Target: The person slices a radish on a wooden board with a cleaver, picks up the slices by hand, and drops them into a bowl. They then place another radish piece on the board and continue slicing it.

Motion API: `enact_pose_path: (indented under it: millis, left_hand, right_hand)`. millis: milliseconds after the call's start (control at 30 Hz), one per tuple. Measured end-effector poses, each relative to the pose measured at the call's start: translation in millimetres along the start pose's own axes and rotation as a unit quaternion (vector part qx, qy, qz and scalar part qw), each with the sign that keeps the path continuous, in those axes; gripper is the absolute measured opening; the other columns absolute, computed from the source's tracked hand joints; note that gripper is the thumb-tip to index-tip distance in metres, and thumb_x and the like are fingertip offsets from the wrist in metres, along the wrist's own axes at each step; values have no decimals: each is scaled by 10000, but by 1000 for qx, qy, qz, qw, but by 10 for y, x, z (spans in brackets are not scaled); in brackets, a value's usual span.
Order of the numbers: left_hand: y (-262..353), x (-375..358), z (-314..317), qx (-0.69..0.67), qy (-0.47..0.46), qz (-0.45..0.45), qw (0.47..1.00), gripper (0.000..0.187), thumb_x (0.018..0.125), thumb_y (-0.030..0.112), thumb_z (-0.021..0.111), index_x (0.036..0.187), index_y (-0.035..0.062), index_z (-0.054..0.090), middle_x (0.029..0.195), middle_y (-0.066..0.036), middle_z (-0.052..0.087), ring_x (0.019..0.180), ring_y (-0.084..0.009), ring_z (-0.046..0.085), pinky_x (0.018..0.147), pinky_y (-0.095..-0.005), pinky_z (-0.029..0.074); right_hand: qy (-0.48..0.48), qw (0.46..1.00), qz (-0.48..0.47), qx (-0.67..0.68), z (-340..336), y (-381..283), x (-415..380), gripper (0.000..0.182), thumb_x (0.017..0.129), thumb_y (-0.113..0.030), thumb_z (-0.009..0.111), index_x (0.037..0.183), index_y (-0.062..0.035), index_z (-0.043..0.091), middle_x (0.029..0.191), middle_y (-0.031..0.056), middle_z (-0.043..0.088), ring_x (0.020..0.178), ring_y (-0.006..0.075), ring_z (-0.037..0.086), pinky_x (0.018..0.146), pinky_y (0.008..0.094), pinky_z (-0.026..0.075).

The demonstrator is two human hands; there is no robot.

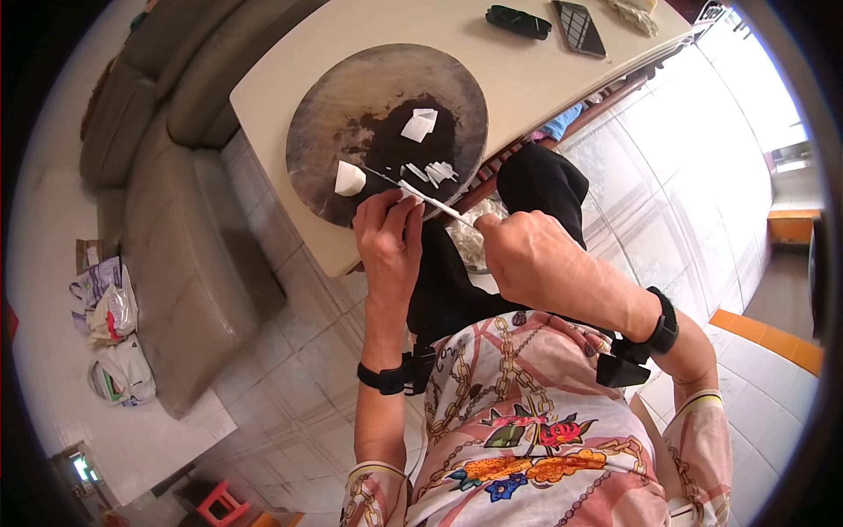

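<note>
My right hand (531, 255) is wrapped round a knife, its handle hidden in the fist. The knife blade (443, 208) is seen nearly edge-on and points up and left over the near edge of a round wooden chopping board (320, 114). The fingers of my left hand (386, 237) are bent and pressed together on a small white piece (409, 194) right beside the blade. Just left of the blade sits a thick white chunk (349, 179). Thin white strips (430, 173) lie on the board's dark wet patch, and flat white slices (420, 125) overlap farther back.
The board rests on a cream table (255, 83). A dark case (518, 22) and a phone (580, 28) lie toward its far right. Below the board's near edge is a clear plastic bag (474, 233) by my knees. A grey sofa (189, 263) stands at left.
</note>
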State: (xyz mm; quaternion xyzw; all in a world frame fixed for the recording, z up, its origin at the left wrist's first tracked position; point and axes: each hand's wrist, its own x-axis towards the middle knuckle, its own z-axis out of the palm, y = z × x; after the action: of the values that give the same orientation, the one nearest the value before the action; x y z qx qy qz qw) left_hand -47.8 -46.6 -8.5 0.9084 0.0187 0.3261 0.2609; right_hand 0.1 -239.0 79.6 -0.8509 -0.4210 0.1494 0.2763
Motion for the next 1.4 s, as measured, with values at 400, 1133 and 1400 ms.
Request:
enact_pose_path:
  millis: [400, 1133, 1400]
  left_hand:
    - [-5, 35, -17, 28, -27, 8, 999, 206, 684, 7, 672, 886, 20, 639, 918, -118, 595, 883, -343, 549, 775, -426, 424]
    - [-27, -58, 16, 4, 1, 0, 1000, 135, 720, -7, 668, 854, 5, 655, 917, -116, 615, 919, -314, 574, 798, -402, 443]
    - [-71, -92, -30, 4, -2, 33, 999, 176, 705, -37, 665, 878, -4, 650, 946, -131, 623, 930, -337, 583, 802, -420, 462]
  right_hand:
    - [10, 995, -26, -96, 184, -150, -42, 134, 643, 22, 559, 735, 48, 465, 539, 166, 536, 497, 336, 589, 454, 395, 459]
    - [17, 997, -42, -55, 135, -70, 74, 142, 652, 4, 583, 734, 65, 485, 537, 197, 527, 507, 369, 579, 467, 422, 453]
    - [62, 995, -49, -63, 278, -106, 208, 116, 653, 4, 563, 719, 61, 487, 521, 175, 530, 503, 352, 595, 454, 410, 462]
